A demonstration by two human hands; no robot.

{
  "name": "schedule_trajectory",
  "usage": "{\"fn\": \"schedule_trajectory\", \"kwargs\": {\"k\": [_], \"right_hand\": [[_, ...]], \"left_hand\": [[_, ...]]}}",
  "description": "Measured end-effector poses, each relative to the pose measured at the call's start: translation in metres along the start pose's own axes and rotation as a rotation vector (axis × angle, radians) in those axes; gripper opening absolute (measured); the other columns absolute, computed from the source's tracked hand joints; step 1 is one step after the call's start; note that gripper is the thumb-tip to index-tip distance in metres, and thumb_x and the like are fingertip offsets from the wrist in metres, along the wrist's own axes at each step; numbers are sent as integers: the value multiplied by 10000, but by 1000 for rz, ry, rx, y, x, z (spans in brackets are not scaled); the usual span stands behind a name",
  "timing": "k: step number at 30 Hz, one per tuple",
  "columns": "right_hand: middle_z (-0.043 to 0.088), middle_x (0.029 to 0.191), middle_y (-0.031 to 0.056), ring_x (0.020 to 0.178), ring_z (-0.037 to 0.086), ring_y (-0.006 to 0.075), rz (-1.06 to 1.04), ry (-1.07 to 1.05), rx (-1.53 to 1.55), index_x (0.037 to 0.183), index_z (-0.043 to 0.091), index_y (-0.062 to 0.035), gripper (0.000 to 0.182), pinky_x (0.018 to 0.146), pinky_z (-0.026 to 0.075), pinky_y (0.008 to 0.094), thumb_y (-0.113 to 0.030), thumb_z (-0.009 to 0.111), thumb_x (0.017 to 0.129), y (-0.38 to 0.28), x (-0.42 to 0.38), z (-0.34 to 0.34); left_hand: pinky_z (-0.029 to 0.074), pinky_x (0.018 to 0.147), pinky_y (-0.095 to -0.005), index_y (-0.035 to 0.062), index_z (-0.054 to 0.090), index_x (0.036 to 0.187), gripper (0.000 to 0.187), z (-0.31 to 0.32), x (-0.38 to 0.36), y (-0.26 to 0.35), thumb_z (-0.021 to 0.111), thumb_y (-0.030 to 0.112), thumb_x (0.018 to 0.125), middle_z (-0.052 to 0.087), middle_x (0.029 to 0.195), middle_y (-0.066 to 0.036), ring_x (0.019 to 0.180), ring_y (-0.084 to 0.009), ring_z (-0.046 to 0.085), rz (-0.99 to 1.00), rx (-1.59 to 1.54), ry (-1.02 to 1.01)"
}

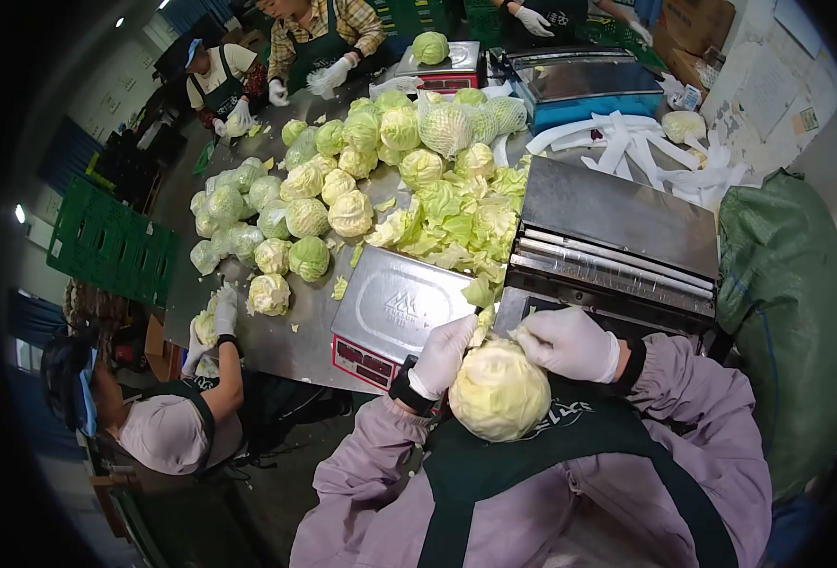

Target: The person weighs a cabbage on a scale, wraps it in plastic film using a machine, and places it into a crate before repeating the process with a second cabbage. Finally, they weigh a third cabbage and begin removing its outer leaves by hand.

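A pale, partly peeled cabbage point(499, 393) is close against my apron, between my two white-gloved hands. My left hand point(444, 358) is closed at its upper left side, with a torn bit of leaf point(482, 325) by the fingertips. On the upper right side, my right hand point(570, 344) has its fingers curled in a pinch at the cabbage's top edge; the exact grip is partly hidden. Just beyond my left hand stands a digital scale point(401, 295) with a steel plate. Loose cabbage leaves point(466, 222) lie heaped behind it.
Many cabbages point(350, 213), some in net or film, cover the metal table. To the right are a wrapping machine point(617, 227), white foam strips point(632, 147) and a green sack point(792, 322). Co-workers in gloves stand around; one person point(177, 417) handles a cabbage at left.
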State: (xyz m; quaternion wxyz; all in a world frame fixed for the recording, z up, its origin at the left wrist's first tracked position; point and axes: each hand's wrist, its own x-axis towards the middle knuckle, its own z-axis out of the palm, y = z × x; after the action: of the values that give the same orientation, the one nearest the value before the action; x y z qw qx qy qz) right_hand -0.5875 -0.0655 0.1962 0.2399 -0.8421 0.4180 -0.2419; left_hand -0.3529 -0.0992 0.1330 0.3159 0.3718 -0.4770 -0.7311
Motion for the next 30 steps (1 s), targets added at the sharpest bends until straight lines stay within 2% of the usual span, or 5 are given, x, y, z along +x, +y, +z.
{"fn": "schedule_trajectory", "kwargs": {"k": [5,11,14,17,30], "right_hand": [[657,817,155,725,651,239,240,117,559,1127,627,11,347,691,503,309,-233,662,882,3,9,-2],[679,969,219,855,680,254,273,-302,509,1294,540,11,662,807,507,309,-440,704,838,-12,4,-34],[677,1000,225,921,680,298,258,-372,427,1327,516,-12,668,848,505,334,-443,689,847,-10,1,-35],[673,1027,230,924,680,305,231,-366,511,1348,497,-18,677,864,500,332,-434,687,849,-9,3,-38],[685,1081,153,943,659,194,308,-472,537,1273,573,-30,479,844,494,300,-294,671,886,-3,13,-42]], "left_hand": [[497,659,-271,25,623,1102,377,22,1,34,451,349,1018,647,877,-36,750,-102,594,-138,-295,89],[529,776,-309,34,474,1333,479,18,-1,26,388,393,1028,646,1025,-119,860,-181,642,-259,-464,25],[471,902,-314,68,132,1516,677,19,-8,22,372,446,1008,608,1047,-139,982,-203,604,-191,-303,-32],[431,933,-296,74,157,1515,668,10,-6,24,404,418,998,603,1028,-115,1004,-178,574,7,103,-166],[300,1093,-344,18,209,1483,778,15,-26,58,652,277,899,387,1404,-154,1303,-232,382,44,202,-436]]}}
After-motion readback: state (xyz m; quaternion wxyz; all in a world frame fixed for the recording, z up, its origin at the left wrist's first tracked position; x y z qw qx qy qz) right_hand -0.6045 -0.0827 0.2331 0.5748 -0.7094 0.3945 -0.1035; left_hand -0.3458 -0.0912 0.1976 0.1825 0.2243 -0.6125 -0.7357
